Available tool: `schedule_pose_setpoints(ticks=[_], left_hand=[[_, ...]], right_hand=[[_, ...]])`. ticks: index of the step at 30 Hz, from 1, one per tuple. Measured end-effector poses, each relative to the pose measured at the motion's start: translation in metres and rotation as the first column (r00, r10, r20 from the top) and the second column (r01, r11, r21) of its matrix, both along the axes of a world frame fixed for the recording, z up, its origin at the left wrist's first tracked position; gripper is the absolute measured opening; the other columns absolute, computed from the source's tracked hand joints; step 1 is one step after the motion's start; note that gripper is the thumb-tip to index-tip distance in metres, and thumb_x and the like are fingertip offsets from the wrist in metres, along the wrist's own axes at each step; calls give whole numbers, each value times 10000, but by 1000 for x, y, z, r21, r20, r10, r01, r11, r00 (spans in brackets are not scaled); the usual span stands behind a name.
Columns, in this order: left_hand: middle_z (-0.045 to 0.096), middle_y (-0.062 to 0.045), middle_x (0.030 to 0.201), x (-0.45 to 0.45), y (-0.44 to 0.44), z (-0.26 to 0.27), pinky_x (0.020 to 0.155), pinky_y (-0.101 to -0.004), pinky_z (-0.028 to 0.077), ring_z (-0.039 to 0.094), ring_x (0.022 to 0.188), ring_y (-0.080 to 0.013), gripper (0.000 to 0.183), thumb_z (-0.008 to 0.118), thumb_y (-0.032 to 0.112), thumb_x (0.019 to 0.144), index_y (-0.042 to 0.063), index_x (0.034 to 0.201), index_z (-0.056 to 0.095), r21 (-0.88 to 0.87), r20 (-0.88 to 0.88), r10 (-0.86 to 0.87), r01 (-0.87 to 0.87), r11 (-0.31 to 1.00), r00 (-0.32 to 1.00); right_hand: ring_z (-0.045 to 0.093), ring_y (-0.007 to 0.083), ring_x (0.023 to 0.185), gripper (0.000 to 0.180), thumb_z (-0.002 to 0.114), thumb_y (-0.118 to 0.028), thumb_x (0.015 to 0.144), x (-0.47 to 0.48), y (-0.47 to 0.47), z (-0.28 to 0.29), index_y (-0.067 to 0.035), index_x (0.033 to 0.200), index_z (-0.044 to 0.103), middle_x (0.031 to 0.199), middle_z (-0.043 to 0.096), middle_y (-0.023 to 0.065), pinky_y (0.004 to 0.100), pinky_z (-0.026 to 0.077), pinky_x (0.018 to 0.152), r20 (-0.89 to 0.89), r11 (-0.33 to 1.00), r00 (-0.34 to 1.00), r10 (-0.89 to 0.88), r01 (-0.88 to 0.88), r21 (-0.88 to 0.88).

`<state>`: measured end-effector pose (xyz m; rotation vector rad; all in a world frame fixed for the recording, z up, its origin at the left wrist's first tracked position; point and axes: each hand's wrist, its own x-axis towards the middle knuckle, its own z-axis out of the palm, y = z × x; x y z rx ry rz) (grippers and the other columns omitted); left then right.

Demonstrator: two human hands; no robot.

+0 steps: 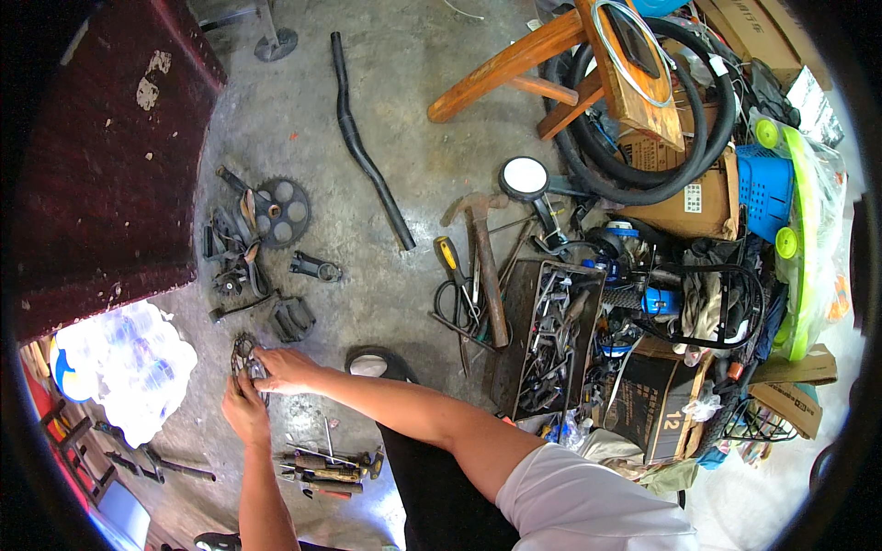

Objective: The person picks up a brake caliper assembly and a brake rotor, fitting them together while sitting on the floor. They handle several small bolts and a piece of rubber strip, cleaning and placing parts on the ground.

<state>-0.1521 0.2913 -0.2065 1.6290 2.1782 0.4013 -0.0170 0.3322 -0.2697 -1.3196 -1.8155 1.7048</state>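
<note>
Both hands meet low over the concrete floor, left of centre. My left hand point(244, 410) and my right hand point(289, 370) grip a small dark metal bicycle part point(242, 350). It looks like a bunched chain or a cassette, but fingers cover much of it. Just beyond it lie a black pedal point(291, 319) and a crank arm point(241, 308). Farther off are a handlebar stem point(315, 267), a chainring point(286, 213) with its crank, and a heap of dark parts point(234, 237). Several screwdrivers and pliers point(331, 472) lie near my left forearm.
A bent black handlebar point(365, 148) crosses the floor. To the right are a claw hammer point(486, 268), a yellow-handled screwdriver point(449, 258) and a metal toolbox point(513, 344). Wooden stool point(510, 65), tyres point(572, 155) and cartons point(654, 399) crowd the right. A dark red panel point(117, 158) borders the left.
</note>
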Motion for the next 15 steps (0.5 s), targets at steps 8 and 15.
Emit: schedule_pose_setpoints(ticks=[8,15], left_hand=[[656,-246,821,17,-11,17,662,-488,478,630,757,-445,291,561,272,964,1,1024,646,-208,-26,139,-141,968,990],[640,19,836,73,-29,45,669,-260,475,567,746,-80,280,614,290,1012,19,1060,668,-348,827,525,-547,761,203]], right_hand=[[659,356,982,638,773,-419,758,13,2,1,11,1195,596,1086,666,228,420,530,838,-47,995,999,4,-9,-103],[586,169,1032,507,643,-356,940,78,8,38,-28,1316,552,1228,629,73,316,475,870,-308,767,756,-577,371,-524]])
